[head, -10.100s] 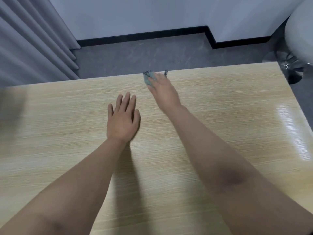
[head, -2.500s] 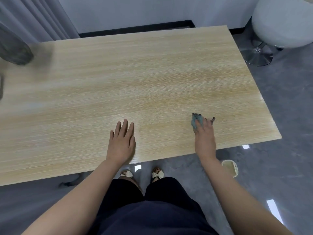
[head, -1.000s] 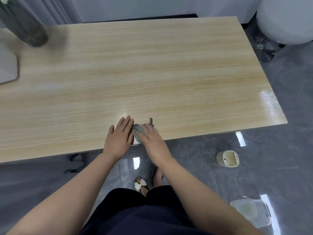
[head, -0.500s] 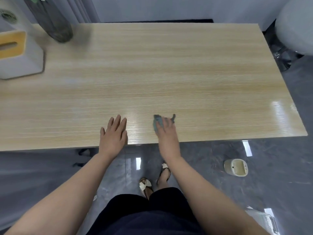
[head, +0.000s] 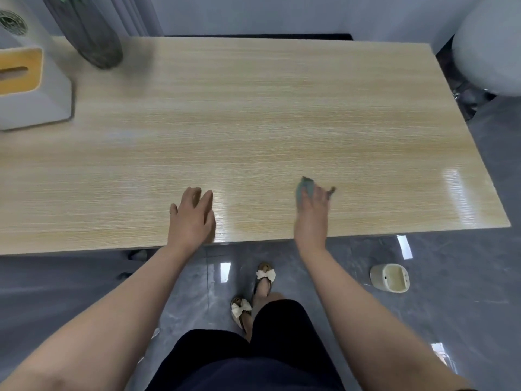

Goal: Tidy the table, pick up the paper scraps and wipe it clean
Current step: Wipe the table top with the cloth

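The light wooden table [head: 253, 122] fills the upper view. My right hand [head: 311, 215] presses a small blue-green cloth [head: 306, 187] flat on the tabletop near the front edge, right of centre, with straight fingers on top of it; most of the cloth is hidden under the fingers. My left hand [head: 193, 218] rests flat on the table near the front edge, fingers relaxed and empty. No paper scraps show on the tabletop.
A grey tissue box with a yellow top [head: 31, 88] and a dark glass vase [head: 90, 32] stand at the table's far left. A white stool [head: 490, 46] is at the right. On the floor lies a small cream container [head: 390, 277].
My right hand has slid the cloth to the right along the front edge, away from my left hand. The left hand stays put. The view has shifted, showing more of the tissue box.
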